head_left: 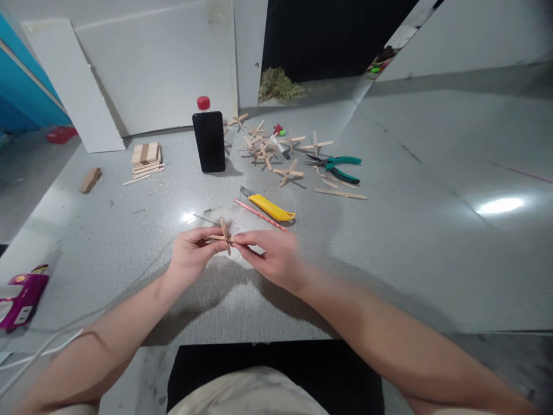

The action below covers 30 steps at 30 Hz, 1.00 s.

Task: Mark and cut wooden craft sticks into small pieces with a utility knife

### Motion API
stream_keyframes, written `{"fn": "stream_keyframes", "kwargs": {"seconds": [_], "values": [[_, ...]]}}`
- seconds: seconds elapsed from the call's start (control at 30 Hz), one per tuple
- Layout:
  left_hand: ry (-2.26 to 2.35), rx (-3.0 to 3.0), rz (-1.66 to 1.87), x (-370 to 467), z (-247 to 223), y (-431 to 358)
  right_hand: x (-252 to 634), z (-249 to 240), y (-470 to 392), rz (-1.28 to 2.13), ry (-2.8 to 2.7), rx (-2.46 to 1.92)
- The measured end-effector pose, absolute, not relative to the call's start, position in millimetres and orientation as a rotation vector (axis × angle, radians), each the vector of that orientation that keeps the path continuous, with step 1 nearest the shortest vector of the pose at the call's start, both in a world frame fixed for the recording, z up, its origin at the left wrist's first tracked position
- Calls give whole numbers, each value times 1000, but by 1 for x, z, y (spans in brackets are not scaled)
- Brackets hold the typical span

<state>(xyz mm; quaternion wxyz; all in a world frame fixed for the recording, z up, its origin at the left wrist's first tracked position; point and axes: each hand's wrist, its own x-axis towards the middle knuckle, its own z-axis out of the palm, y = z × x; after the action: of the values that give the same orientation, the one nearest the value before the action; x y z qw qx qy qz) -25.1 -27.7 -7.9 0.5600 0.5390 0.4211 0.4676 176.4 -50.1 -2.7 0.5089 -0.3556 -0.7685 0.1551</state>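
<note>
On the grey table (410, 259), a black phone (210, 142) is standing upright before you. Teal-handled pliers (334, 167) are lying beyond a yellow cutter (272, 207), right of the phone. Nearest you, crossed wooden sticks (225, 237) are sitting between your hands: your left hand (193, 249) is pinching one side, your right hand (272, 256) the other.

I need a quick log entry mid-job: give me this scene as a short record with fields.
left hand: pinching crossed sticks
right hand: fingertips on the same piece
beyond hands: yellow cutter, pink rod alongside
upright: black phone, before a red-capped bottle
right of phone: loose crossed pieces, green-handled pliers
left of phone: stick stack
</note>
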Motion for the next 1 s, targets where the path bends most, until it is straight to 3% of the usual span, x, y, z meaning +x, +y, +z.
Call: {"fn": "stream_keyframes", "kwargs": {"seconds": [1.0], "values": [[1048, 1370, 1112, -26, -8, -29, 177, -2, -47, 407, -1848, -847]]}}
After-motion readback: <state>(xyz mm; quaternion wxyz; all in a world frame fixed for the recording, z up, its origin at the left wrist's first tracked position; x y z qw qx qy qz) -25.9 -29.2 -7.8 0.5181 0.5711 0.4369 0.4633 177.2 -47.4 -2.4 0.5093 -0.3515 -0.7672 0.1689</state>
